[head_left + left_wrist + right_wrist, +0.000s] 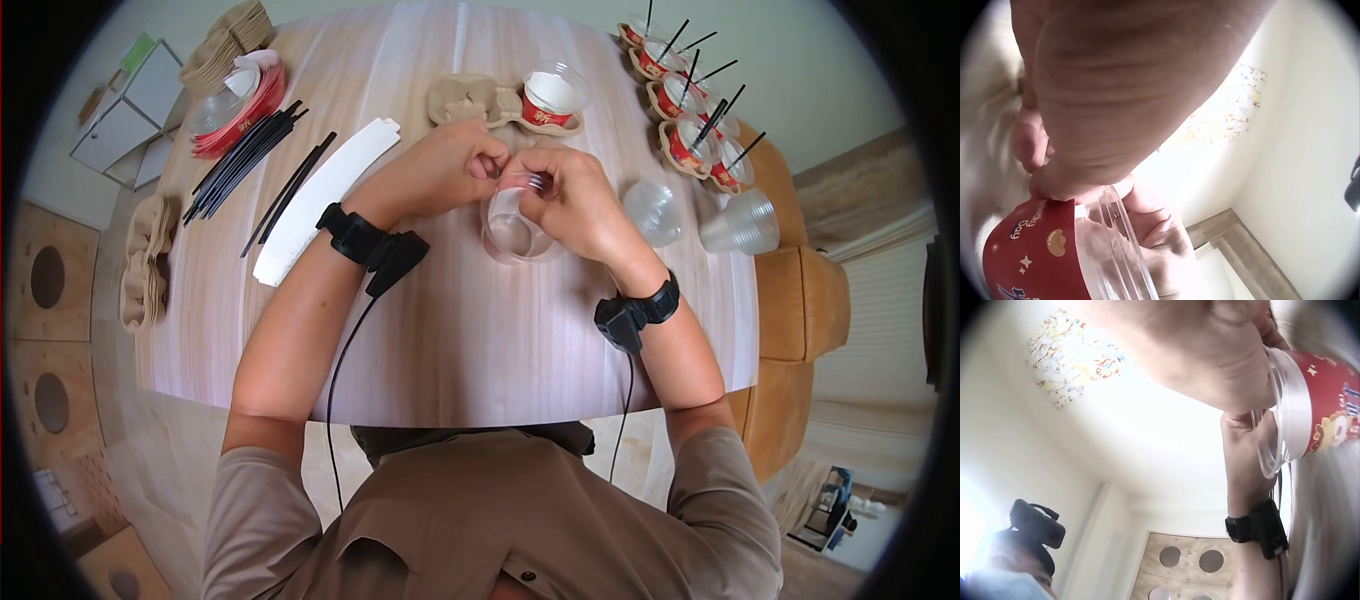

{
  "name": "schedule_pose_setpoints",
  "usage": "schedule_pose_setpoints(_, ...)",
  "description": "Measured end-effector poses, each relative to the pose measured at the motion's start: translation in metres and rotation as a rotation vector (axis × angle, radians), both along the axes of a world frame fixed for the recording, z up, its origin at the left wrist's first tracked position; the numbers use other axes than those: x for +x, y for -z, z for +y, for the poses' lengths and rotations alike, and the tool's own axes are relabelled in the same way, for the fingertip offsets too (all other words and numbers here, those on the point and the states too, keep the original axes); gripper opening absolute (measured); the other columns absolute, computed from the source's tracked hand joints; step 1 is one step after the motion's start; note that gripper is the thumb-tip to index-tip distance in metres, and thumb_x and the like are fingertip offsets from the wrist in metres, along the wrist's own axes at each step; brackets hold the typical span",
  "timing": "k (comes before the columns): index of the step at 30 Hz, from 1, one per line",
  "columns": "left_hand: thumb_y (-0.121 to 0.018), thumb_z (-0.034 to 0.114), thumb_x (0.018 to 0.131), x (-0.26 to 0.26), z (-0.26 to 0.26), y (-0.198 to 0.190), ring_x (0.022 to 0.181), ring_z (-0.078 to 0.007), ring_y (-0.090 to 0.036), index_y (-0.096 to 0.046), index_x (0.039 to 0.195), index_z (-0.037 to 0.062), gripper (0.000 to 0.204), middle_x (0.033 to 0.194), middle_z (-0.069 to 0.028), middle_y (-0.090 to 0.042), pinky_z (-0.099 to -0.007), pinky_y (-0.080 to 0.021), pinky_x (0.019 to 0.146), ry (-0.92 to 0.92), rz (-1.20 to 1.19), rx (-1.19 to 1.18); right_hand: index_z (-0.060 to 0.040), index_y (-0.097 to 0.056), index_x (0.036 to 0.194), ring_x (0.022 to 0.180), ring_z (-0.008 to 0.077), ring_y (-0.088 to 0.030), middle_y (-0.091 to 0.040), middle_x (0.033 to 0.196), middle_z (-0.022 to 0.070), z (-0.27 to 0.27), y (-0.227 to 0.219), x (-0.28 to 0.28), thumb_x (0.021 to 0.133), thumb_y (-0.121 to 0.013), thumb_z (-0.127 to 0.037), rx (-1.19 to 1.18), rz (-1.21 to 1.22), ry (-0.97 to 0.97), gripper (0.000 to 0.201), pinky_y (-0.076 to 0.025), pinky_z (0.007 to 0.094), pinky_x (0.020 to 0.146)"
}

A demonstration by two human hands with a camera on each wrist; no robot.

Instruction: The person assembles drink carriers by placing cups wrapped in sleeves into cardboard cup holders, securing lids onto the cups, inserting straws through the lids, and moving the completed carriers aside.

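Observation:
A clear plastic cup (512, 240) stands in front of the body, with both hands at its far side. Round it sits a printed red paper sleeve (1035, 250), whose lion-like figure shows in the right wrist view on the sleeve (1333, 400). The left hand (438, 172) has curled fingers and pinches the sleeve's edge near the rim. With thumb and fingers, the right hand (578, 200) grips the cup's rim (1266, 444). Exact fingertip contacts are partly hidden.
Beyond the hands, a cardboard carrier (465, 98) holds a sleeved cup (548, 100). Black straws (240, 160) and white strips (330, 200) lie left. Clear cups (740, 225), a clear domed piece (653, 212) and filled carriers (685, 165) stand right.

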State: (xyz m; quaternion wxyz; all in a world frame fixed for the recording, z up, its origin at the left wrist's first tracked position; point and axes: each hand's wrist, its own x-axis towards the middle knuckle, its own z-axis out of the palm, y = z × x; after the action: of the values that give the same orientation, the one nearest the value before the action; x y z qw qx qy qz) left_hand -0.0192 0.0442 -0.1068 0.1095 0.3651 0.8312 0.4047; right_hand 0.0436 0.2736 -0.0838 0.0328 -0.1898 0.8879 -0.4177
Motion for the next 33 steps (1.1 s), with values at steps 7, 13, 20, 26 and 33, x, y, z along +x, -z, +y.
schedule_pose_setpoints(7, -0.074, 0.001, 0.1, -0.002, 0.002, 0.011, 0.082, -0.0055, -0.06, -0.073, 0.107, 0.0014, 0.006, 0.089, 0.0037, -0.068, -0.0248, -0.05, 0.074, 0.01, -0.222, 0.171, 0.0003, -0.078, 0.102, 0.088, 0.0363, -0.07, -0.069, 0.094, 0.0173, -0.008, -0.003, 0.005, 0.085, -0.078, 0.004, -0.019, 0.234, 0.072, 0.017, -0.058, 0.0459, 0.083)
schedule_pose_setpoints(13, -0.072, 0.004, 0.101, 0.003, 0.001, 0.004, 0.082, -0.0062, -0.063, -0.075, 0.115, 0.0031, 0.014, 0.091, 0.0021, -0.07, -0.0265, -0.054, 0.075, 0.005, -0.458, 0.137, 0.0024, -0.077, 0.099, 0.088, 0.0395, -0.075, -0.075, 0.096, 0.0223, -0.001, 0.001, 0.003, 0.086, -0.079, 0.004, 0.059, 0.232, 0.03, 0.014, -0.059, 0.0479, 0.08)
schedule_pose_setpoints(20, -0.067, 0.031, 0.11, 0.007, -0.009, -0.018, 0.09, -0.017, -0.077, -0.075, 0.124, 0.0001, 0.034, 0.103, -0.0084, -0.079, -0.0319, -0.063, 0.077, 0.043, -0.694, 0.171, 0.0026, -0.079, 0.1, 0.084, 0.0439, -0.075, -0.075, 0.087, 0.024, 0.009, -0.008, 0.001, 0.087, -0.076, 0.001, 0.17, 0.223, -0.013, 0.013, -0.059, 0.0489, 0.077)
schedule_pose_setpoints(26, -0.064, 0.05, 0.115, 0.016, -0.008, -0.034, 0.093, -0.0274, -0.084, -0.07, 0.123, -0.011, 0.062, 0.105, -0.0223, -0.082, -0.0365, -0.069, 0.077, 0.057, -0.804, 0.086, 0.0026, -0.079, 0.099, 0.08, 0.0423, -0.075, -0.076, 0.085, 0.0223, 0.003, -0.009, 0.001, 0.088, -0.075, -0.002, 0.13, 0.23, 0.072, 0.012, -0.06, 0.0479, 0.076)
schedule_pose_setpoints(33, -0.063, 0.053, 0.116, 0.014, -0.006, -0.021, 0.094, -0.0301, -0.085, -0.068, 0.12, -0.0111, 0.064, 0.104, -0.0268, -0.081, -0.0362, -0.069, 0.085, 0.031, -0.881, 0.173, 0.0027, -0.077, 0.098, 0.074, 0.0379, -0.074, -0.074, 0.079, 0.0191, 0.005, -0.004, -0.003, 0.089, -0.075, -0.005, 0.094, 0.136, 0.109, 0.012, -0.059, 0.0458, 0.072)
